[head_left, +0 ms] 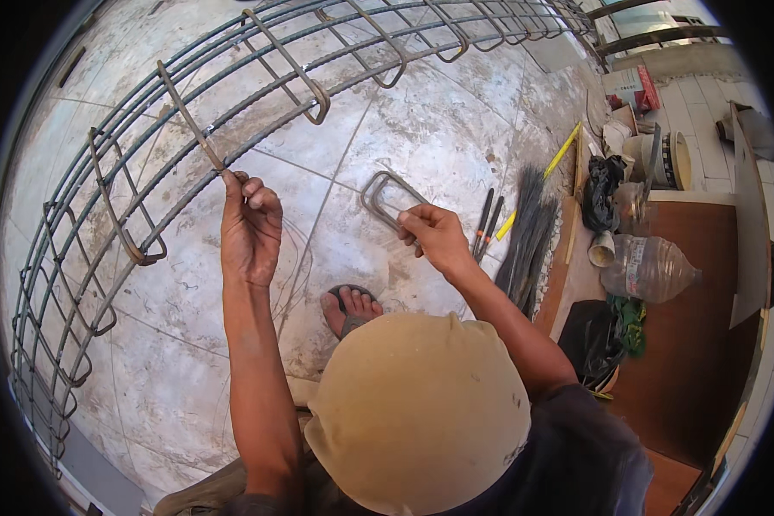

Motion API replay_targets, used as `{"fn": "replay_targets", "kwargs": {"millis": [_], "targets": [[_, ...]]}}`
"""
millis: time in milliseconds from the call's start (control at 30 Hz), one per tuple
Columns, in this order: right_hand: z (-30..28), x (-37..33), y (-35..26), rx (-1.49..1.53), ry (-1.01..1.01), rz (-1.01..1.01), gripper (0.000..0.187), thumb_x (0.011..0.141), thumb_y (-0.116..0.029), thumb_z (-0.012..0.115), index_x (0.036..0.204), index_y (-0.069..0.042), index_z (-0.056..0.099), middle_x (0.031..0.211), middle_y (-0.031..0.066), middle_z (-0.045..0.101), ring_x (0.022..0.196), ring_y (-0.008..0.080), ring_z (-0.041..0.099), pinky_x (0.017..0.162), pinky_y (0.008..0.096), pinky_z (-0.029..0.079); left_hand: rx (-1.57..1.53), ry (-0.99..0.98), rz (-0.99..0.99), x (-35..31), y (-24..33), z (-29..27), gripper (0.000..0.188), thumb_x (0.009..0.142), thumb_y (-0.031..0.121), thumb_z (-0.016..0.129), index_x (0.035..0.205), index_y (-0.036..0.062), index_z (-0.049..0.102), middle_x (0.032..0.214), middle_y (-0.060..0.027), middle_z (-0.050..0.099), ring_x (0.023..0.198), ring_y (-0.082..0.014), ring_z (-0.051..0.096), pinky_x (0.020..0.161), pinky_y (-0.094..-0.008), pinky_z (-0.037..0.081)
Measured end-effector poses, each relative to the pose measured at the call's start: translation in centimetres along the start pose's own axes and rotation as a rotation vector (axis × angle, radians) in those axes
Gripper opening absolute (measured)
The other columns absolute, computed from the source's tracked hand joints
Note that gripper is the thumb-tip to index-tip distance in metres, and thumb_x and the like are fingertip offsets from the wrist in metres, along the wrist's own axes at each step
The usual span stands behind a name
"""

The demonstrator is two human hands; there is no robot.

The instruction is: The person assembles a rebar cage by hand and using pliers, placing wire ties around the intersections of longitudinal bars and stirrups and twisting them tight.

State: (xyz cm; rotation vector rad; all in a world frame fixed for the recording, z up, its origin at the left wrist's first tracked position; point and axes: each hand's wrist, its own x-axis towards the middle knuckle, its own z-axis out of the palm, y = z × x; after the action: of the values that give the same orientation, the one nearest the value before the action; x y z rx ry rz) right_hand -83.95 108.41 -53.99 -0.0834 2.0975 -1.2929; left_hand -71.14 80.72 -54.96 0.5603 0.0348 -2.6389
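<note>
My left hand [254,225] is raised at the near side of a long rebar cage [271,138]. Its thumb and curled fingers close on the lower end of a rusty stirrup [189,118], where it meets the nearest ribbed bar. Some of the grip is hidden by the fingers. Over the floor to the right, my right hand [439,239] grips a loose steel stirrup [377,191], bent into a narrow rounded rectangle. The loop points up and left, apart from the cage. More stirrups hang at intervals along the cage's bars.
Right of my right hand lie orange-and-black-handled pliers [488,225], a bundle of dark tie wire [529,236] and a yellow strip [537,185]. Beyond stand a clear plastic bottle [649,269], black bags [605,191] and a brown board [688,361]. My sandalled foot [353,303] is below.
</note>
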Motion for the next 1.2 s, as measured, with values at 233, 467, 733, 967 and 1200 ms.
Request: {"fn": "replay_targets", "kwargs": {"millis": [233, 467, 733, 967, 1200], "targets": [[-17.6, -4.5, 10.7, -1.479, 0.024, -0.200, 0.081, 0.081, 0.007, 0.062, 0.154, -0.023, 0.047, 0.157, 0.0158, 0.046, 0.143, 0.0363, 0.047, 0.110, 0.0485, 0.046, 0.773, 0.407, 0.500, -1.0, -1.0, 2.0, 0.029, 0.095, 0.026, 0.081, 0.083, 0.0081, 0.062, 0.065, 0.0074, 0.045, 0.052, -0.0028, 0.034, 0.044, -0.0210, 0.024], [-20.1, 0.3, 10.0, -1.570, -0.143, -0.453, 0.057, 0.085, -0.003, 0.064, 0.140, -0.021, 0.061, 0.148, 0.0163, 0.053, 0.142, 0.0355, 0.046, 0.116, 0.0546, 0.037, 1.038, 0.503, 0.794, -1.3, -2.0, 2.9, 0.024, 0.095, 0.016, 0.079, 0.087, -0.0037, 0.070, 0.072, -0.0013, 0.066, 0.064, -0.0043, 0.054, 0.056, -0.0237, 0.042], [-22.4, 1.8, 10.3, -1.631, -0.302, -0.496, 0.048, 0.080, -0.010, 0.075, 0.125, -0.009, 0.058, 0.133, 0.0124, 0.061, 0.137, 0.0316, 0.050, 0.118, 0.0563, 0.034, 0.963, 0.488, 0.785, -1.7, -2.6, 2.9, 0.020, 0.094, 0.014, 0.080, 0.094, -0.0040, 0.071, 0.076, -0.0014, 0.067, 0.064, -0.0042, 0.055, 0.055, -0.0222, 0.042], [-22.4, 1.3, 11.9, -1.733, -0.343, -0.339, 0.039, 0.080, -0.011, 0.073, 0.117, -0.013, 0.064, 0.120, 0.0114, 0.067, 0.124, 0.0314, 0.060, 0.108, 0.0511, 0.041, 0.977, 0.491, 0.831, -1.6, -2.8, 2.6, 0.018, 0.094, 0.011, 0.079, 0.093, -0.0046, 0.071, 0.076, -0.0011, 0.068, 0.065, -0.0030, 0.054, 0.055, -0.0221, 0.042], [-18.7, -4.3, 4.1, -1.356, -0.433, -0.123, 0.030, 0.097, -0.033, 0.066, 0.118, -0.011, 0.063, 0.106, 0.0149, 0.070, 0.099, 0.0408, 0.069, 0.083, 0.0532, 0.051, 0.924, 0.467, 0.846, -1.7, -3.3, 2.4, 0.017, 0.096, 0.010, 0.077, 0.098, -0.0057, 0.072, 0.078, -0.0014, 0.069, 0.065, -0.0036, 0.054, 0.057, -0.0225, 0.043]]}}
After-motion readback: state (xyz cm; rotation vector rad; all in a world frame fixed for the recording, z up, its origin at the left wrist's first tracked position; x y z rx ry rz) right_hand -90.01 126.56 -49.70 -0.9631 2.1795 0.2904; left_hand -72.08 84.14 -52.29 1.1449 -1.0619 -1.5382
